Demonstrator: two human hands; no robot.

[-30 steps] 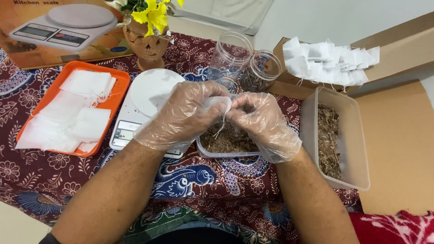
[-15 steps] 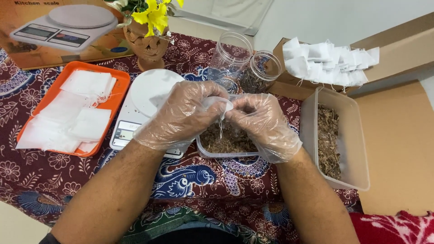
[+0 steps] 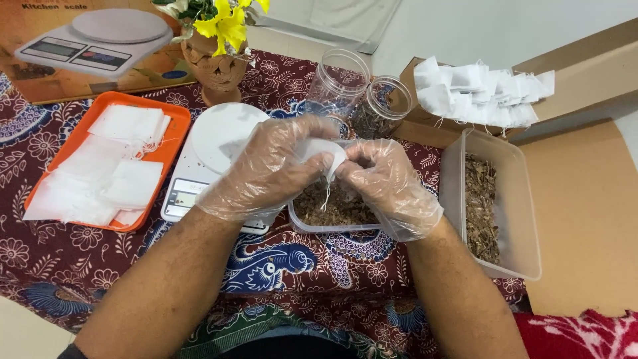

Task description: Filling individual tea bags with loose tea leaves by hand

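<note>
We see both hands in thin clear plastic gloves meeting at the middle of the frame. Our left hand [image 3: 269, 169] curls its fingers around a small white filter pouch [image 3: 318, 151], and our right hand [image 3: 385, 183] pinches the pouch's right edge between thumb and fingertips. The pouch sits between the two hands, raised just above a small clear tub [image 3: 332, 216] of dried brown herb flakes, and a thin white string [image 3: 327, 193] dangles from it toward the flakes.

Just left of the hands, a white kitchen scale [image 3: 212, 153] rests on the bench, partly covered by our left hand. Farther left, an orange tray [image 3: 169, 143] holds a heap of flat white pouches. At the upper left lies a cardboard box picturing a scale [image 3: 86, 46], and beside it stands a carved brown vase [image 3: 216, 70] with yellow flowers.

Above the hands lie two clear jars [image 3: 342, 80], tipped with their mouths toward us; the right one holds dark dried leaves. On the right, a long clear container [image 3: 525, 219] carries more dried herb along its floor. Above it, an open cardboard carton [image 3: 585, 73] shows a pile of filled white bags [image 3: 478, 90]. The bench wears a maroon patterned cloth [image 3: 279, 266] with blue motifs.
</note>
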